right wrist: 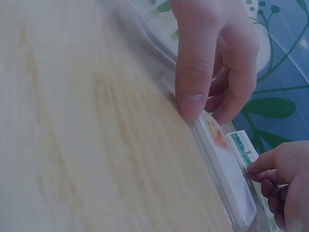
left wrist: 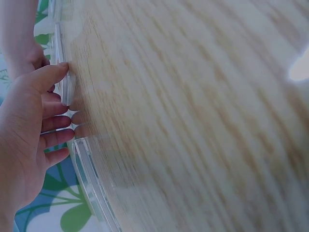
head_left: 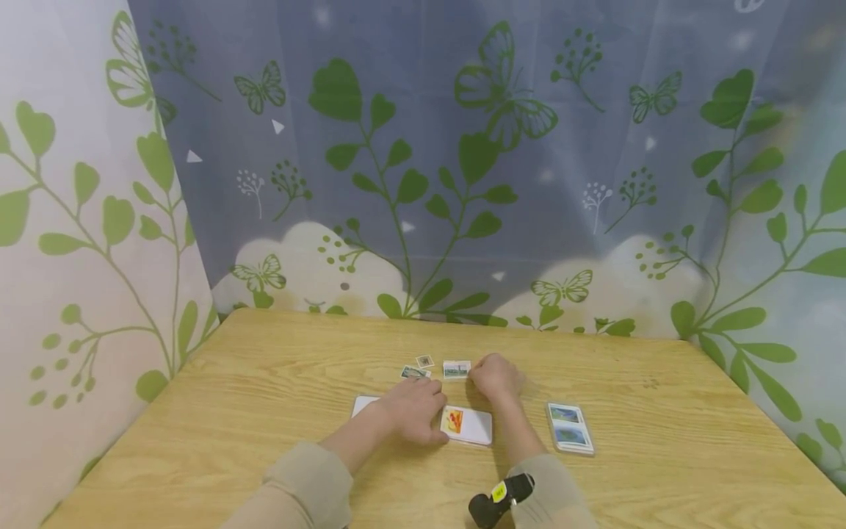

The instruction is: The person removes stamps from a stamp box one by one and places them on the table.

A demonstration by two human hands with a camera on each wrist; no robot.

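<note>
My left hand (head_left: 411,410) holds the left end of a flat white case (head_left: 477,427) with an orange stamp on it. Its thumb lies on the near edge, as the right wrist view shows, and the fingers reach over the far side. Beyond the case lies a small stack of stamps (head_left: 456,369). My right hand (head_left: 497,378) pinches the stack's right edge between thumb and forefinger; the green-pictured top stamp (right wrist: 240,145) shows in the right wrist view. Whether it grasps one stamp or several cannot be told.
Two loose stamps, a small one (head_left: 425,361) and a green one (head_left: 414,372), lie left of the stack. Another white case (head_left: 363,403) is partly hidden by my left arm. A case with two blue-green stamps (head_left: 570,427) lies right. Patterned curtains (head_left: 423,184) enclose the wooden table (head_left: 277,367).
</note>
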